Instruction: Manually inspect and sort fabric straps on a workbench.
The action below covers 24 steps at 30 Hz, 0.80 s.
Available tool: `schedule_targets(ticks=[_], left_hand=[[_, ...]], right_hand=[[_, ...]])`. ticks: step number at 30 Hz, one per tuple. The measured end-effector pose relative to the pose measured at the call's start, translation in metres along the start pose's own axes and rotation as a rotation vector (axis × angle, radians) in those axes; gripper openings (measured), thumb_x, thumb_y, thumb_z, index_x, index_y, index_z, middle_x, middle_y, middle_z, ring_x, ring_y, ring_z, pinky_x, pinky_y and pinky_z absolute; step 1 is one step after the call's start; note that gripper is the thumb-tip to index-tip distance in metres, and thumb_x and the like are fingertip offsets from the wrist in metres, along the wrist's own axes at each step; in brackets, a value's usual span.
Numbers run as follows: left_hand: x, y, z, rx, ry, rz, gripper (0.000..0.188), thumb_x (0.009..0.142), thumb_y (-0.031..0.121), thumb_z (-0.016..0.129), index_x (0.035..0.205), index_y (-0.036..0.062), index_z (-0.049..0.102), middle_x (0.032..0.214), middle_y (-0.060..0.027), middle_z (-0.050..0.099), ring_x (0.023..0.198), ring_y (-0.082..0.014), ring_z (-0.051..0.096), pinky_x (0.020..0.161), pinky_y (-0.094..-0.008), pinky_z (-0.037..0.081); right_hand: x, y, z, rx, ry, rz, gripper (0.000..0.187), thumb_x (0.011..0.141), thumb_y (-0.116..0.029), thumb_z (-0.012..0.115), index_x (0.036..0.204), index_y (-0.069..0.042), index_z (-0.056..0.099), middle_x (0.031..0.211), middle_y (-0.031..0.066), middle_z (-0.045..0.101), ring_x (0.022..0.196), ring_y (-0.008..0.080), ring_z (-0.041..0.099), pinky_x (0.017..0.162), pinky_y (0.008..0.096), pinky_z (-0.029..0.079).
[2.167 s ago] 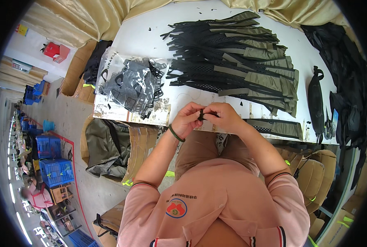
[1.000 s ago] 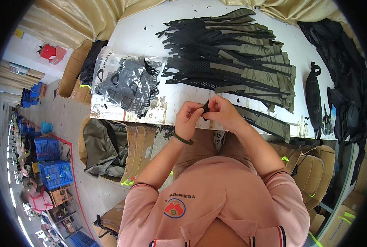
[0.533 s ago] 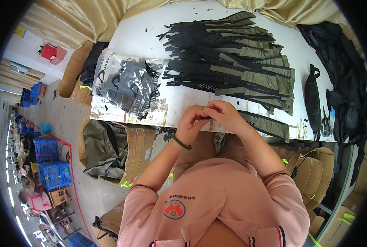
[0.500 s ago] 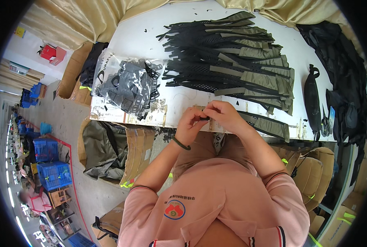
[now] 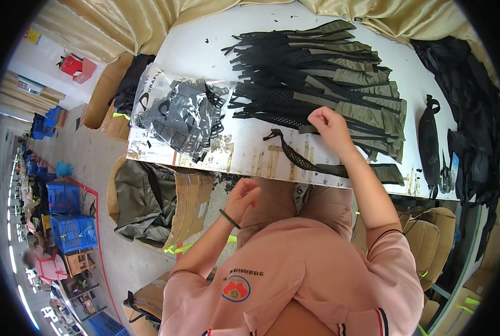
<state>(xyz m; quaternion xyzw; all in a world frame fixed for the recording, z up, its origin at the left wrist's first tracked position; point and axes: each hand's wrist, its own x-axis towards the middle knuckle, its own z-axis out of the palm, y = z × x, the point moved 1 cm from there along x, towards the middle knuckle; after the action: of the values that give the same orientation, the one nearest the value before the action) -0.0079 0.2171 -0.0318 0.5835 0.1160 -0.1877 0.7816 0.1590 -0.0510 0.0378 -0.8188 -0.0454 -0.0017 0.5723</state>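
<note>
Curled fingers on my right hand (image 5: 329, 130) hover over or touch the front of a pile of black mesh and olive shoulder straps (image 5: 367, 106); whether they pinch a strap is unclear. My left hand (image 5: 242, 197) is drawn back in front of the table edge, its fingers bent inward, and anything inside is hidden. One separate strap (image 5: 300, 161) lies along the front edge under my right forearm, its narrow black end curling up onto the tabletop with a small dark piece (image 5: 272, 134) at its tip. Left of the pile rests a clear plastic bag (image 5: 177, 120) with black buckles.
A white worn table (image 5: 194, 56) carries a black pouch-like piece (image 5: 428, 140), scissors (image 5: 445, 176) and heaped black fabric (image 5: 463, 112) on the right. Below its left front stands a cardboard box (image 5: 191, 204) with olive fabric. Blue crates (image 5: 73, 232) and a person (image 5: 51, 266) are far left.
My hands have parted: the right went up and right to the pile, the left back toward my body. The strap end they were working on now lies released on the table.
</note>
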Motion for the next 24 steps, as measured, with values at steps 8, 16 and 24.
schedule_targets(ticks=[8, 16, 24], left_hand=[[0.069, 0.07, 0.052, 1.407, 0.192, 1.065, 0.031, 0.079, 0.005, 0.06, 0.109, 0.0118, 0.06, 0.115, -0.0118, 0.053, 0.106, -0.032, 0.052, 0.095, -0.0454, 0.039], [0.089, 0.056, 0.036, 1.348, -0.106, 1.095, 0.018, 0.076, 0.011, 0.061, 0.092, 0.0137, 0.067, 0.093, -0.0065, 0.056, 0.091, -0.0271, 0.053, 0.084, -0.0412, 0.04], [0.0, 0.003, -0.025, 1.428, -0.324, 0.81, 0.022, 0.079, 0.016, 0.066, 0.101, 0.0114, 0.068, 0.092, -0.0067, 0.058, 0.084, -0.0268, 0.056, 0.074, -0.0391, 0.045]], right_hand=[[0.006, -0.009, -0.007, -0.79, 0.272, -0.478, 0.036, 0.074, -0.004, 0.067, 0.11, -0.01, 0.061, 0.104, 0.0091, 0.058, 0.103, 0.03, 0.052, 0.087, 0.0417, 0.04], [0.013, 0.025, -0.034, -0.874, 0.241, -0.618, 0.021, 0.079, -0.009, 0.066, 0.1, -0.009, 0.066, 0.09, 0.006, 0.059, 0.087, 0.0258, 0.056, 0.08, 0.0369, 0.042], [-0.078, -0.012, -0.033, -0.819, 0.024, -0.637, 0.025, 0.077, -0.007, 0.064, 0.102, -0.009, 0.065, 0.079, 0.005, 0.051, 0.077, 0.0249, 0.051, 0.07, 0.0366, 0.04]])
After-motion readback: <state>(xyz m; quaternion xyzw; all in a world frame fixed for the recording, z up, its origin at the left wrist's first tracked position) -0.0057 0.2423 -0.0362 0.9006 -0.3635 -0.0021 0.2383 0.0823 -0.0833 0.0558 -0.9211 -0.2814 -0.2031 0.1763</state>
